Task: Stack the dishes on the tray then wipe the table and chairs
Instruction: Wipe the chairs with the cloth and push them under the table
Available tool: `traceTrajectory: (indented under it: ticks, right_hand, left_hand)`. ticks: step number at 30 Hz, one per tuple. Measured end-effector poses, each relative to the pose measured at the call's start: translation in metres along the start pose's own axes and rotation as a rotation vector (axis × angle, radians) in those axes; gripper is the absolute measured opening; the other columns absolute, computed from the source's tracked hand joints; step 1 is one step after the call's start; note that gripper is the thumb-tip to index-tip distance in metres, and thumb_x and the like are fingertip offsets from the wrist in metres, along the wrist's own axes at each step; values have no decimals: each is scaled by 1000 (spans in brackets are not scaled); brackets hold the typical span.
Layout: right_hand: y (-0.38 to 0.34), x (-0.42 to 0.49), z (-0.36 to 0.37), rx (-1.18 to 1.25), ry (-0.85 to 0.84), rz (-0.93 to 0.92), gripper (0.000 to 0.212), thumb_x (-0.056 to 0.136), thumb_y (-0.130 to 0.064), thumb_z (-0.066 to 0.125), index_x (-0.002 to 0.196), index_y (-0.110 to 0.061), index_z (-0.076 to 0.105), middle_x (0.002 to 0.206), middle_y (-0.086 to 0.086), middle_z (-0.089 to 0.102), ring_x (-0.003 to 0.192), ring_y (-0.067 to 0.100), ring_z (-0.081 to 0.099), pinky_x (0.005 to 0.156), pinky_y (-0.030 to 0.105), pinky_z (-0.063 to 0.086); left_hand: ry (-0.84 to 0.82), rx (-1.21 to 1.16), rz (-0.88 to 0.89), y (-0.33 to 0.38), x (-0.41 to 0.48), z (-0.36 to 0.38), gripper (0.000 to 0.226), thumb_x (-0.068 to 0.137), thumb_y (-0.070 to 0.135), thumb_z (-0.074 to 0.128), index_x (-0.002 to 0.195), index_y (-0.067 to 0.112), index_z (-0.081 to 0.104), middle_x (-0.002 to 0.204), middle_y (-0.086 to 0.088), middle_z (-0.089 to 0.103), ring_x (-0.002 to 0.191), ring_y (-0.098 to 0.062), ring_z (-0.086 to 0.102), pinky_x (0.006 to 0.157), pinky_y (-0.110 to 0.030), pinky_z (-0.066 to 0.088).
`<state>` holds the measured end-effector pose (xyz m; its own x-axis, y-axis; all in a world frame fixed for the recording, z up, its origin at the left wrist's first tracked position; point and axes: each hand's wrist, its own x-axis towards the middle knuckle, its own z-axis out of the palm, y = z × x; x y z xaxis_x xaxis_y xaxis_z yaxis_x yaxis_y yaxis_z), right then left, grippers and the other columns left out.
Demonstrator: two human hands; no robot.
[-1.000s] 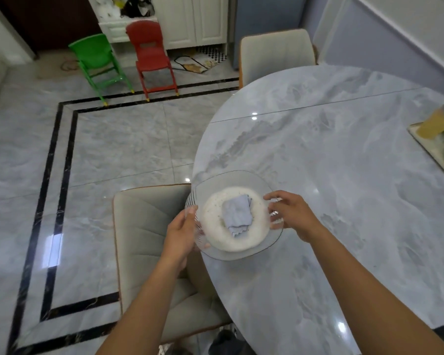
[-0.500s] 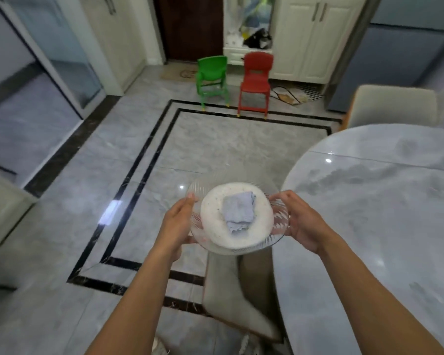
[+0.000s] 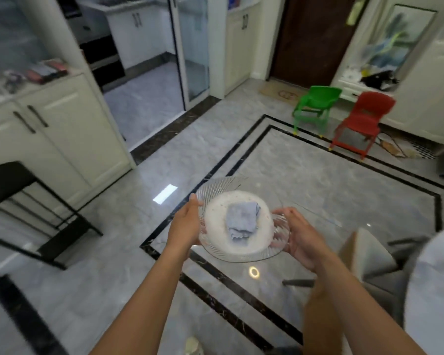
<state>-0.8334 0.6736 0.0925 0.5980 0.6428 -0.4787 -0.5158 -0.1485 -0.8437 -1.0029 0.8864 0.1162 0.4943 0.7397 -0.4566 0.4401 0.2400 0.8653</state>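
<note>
Clear ribbed glass plate (image 3: 277, 242): held over grey marble floor (image 3: 318, 188), off the table (image 3: 436, 303). Left hand (image 3: 187, 226) and right hand (image 3: 296, 234), grip closed on opposite rim edges. Folded blue-grey cloth (image 3: 242, 221) at plate centre. Risk: tilt or slick glass could drop and shatter it.

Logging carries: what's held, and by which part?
The glass plate, left hand and right hand each holding opposite sides of its rim.
</note>
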Motion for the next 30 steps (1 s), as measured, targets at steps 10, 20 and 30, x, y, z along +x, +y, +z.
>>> traceTrajectory:
  ticks: [10,20,30]
  right_hand:
    - [-10,104,215,-215,-223,86,18,97,-36,64,102,-20,66,98,8,72,77,27,69,76,46,60]
    - [-9,241,419,-510,-277,124,21,93,-34,49,85,-16,55,81,9,57,67,24,55,53,29,50]
    - [-3,364,584,-688,-530,88,32,106,-38,45,92,-11,57,81,11,63,64,23,62,57,34,55]
  left_hand:
    - [265,-151,-30,-20,69,-196,48,107,61,33,106,32,71,85,-10,77,73,-22,74,68,-39,60]
    - [473,-268,-135,-38,158,-330,49,107,61,29,106,36,71,100,-9,74,91,-27,72,68,-39,61]
    - [748,-414,-245,-35,244,-439,49,107,57,35,106,31,76,90,-7,74,81,-24,69,71,-44,62]
